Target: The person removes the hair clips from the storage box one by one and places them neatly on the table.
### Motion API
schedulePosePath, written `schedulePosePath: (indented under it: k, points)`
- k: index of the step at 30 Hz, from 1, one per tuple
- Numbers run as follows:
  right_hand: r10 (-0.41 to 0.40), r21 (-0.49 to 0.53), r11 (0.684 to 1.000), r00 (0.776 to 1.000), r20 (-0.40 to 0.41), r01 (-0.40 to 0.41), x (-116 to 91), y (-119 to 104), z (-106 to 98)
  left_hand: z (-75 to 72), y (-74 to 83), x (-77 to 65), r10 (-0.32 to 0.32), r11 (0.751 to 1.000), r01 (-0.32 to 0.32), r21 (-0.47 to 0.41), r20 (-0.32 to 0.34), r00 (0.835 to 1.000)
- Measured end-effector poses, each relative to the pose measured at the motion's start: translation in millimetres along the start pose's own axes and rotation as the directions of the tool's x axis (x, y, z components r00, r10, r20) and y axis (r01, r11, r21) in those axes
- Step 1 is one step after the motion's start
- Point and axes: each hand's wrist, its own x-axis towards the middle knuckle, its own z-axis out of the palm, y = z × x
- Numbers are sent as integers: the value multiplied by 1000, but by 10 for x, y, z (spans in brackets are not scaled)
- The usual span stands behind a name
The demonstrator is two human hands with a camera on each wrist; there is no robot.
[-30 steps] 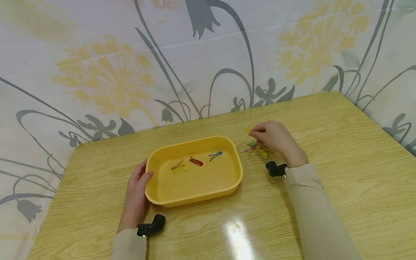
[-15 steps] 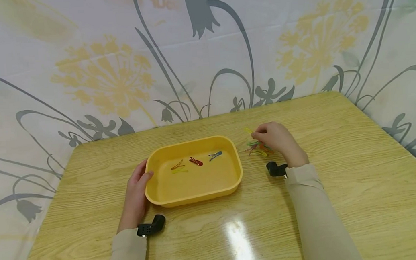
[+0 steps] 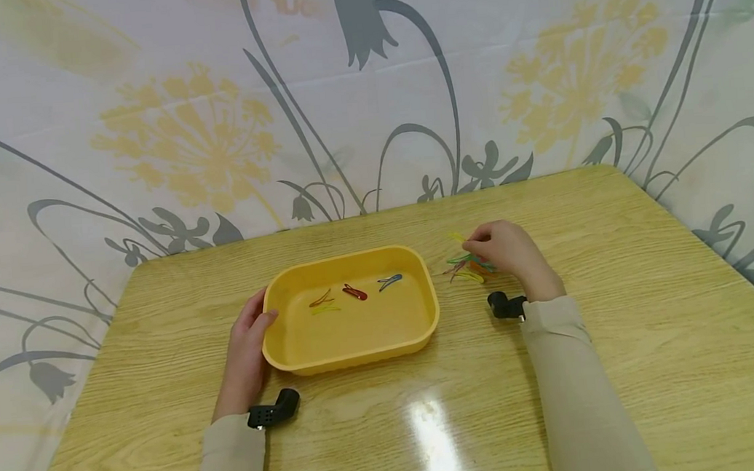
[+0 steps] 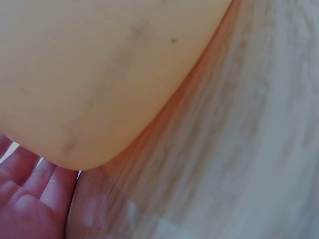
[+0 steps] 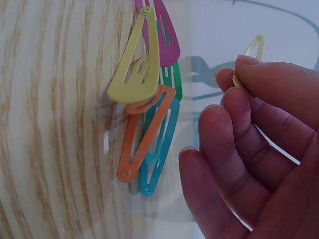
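Observation:
My left hand grips the left end of a yellow plastic tray, thumb over the rim. In the left wrist view, its fingers lie against the tray's outer wall. Several snap hair clips lie inside, among them a red one and a blue one. Right of the tray, my right hand pinches a yellow hair clip between thumb and forefinger. Beside that hand lies a loose pile with yellow, orange, teal and purple clips.
The wood-grain table reaches back to a flower-print cloth hanging behind it. Glare shows on the tabletop in front of the tray. A black wrist camera sits on the left wrist, another on the right.
My right hand has shifted slightly to the right with the pinched yellow hair clip, and more of the pile shows. The left hand and tray stay in place.

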Motion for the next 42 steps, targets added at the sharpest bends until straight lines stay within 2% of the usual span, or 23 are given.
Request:
schedulePosePath:
  k: [18,28,35,42]
  points:
    - [45,16,999,999,-19,-45,1,93,0,9,6,1,3,1000,-3,-4,0,1000]
    - [61,-18,998,998,-20,-61,-1,149,0,16,13,-2,7,1000,-7,-19,2,1000]
    - [100,1,995,995,10,-100,-11,182,9,16,13,-2,3,1000,-3,-15,5,1000]
    - [102,8,995,995,19,-102,-20,177,8,10,13,-4,-3,1000,3,6,-2,1000]
